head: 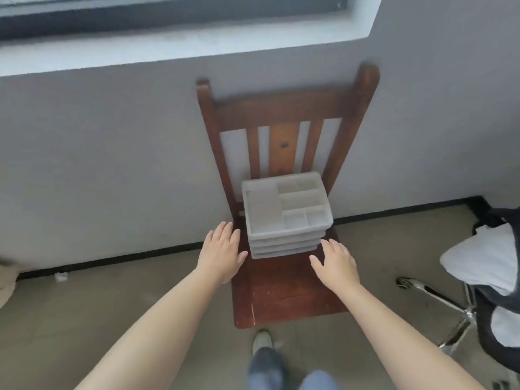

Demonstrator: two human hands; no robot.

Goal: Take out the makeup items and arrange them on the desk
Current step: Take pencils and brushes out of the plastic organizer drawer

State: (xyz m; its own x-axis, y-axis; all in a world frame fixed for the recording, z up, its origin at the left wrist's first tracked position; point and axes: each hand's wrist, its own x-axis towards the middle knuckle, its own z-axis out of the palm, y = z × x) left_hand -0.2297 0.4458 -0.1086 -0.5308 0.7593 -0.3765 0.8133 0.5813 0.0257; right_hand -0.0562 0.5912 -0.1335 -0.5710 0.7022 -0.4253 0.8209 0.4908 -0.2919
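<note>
Left hand (222,253), right hand (336,263): both spread, holding nothing | stacked trays (285,218): count unclear, four or so | wooden chair (284,288): one

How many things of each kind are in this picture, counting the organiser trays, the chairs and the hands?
White plastic divided organiser trays, stacked on the wooden chair: about 4, the layers are blurred
Chairs: 2, brown wooden chair and black office chair
Bare hands: 2, left hand and right hand, both open
Total: about 8

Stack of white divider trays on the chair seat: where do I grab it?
Probably the two short sides of the tray stack, low down, left hand and right hand coming from either side. It sits square on the wooden chair, sides clear, with rims overhanging.
</note>
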